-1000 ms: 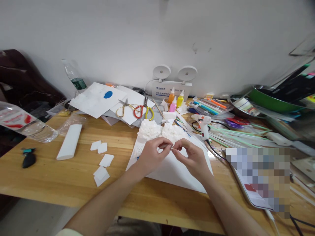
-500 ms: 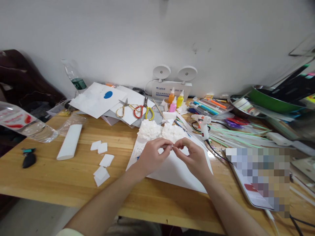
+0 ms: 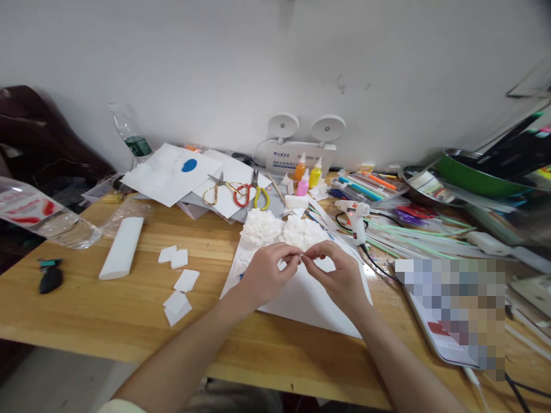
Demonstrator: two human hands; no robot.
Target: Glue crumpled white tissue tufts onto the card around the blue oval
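My left hand [image 3: 272, 269] and my right hand [image 3: 338, 269] meet fingertip to fingertip over a white sheet [image 3: 297, 307]. Both are closed in a pinch on a tiny white piece of paper [image 3: 302, 257], which the fingers mostly hide. Just beyond them, at the sheet's far side, two fluffy white paper clumps [image 3: 261, 226] lie side by side. Part of a third clump shows behind my left hand. To the left, several small white paper squares [image 3: 186, 280] are scattered on the wooden table [image 3: 129, 318].
A white folded paper bundle [image 3: 123, 248] and a lying water bottle [image 3: 47, 212] are at the left. Scissors [image 3: 210, 195], red- and yellow-handled tools and paint bottles [image 3: 303, 183] stand at the back. A glue gun [image 3: 356, 221] with its cord and a tablet [image 3: 451, 321] occupy the right.
The fingertips have shifted very slightly around the small white piece, which shows less now. Everything else stays in place.
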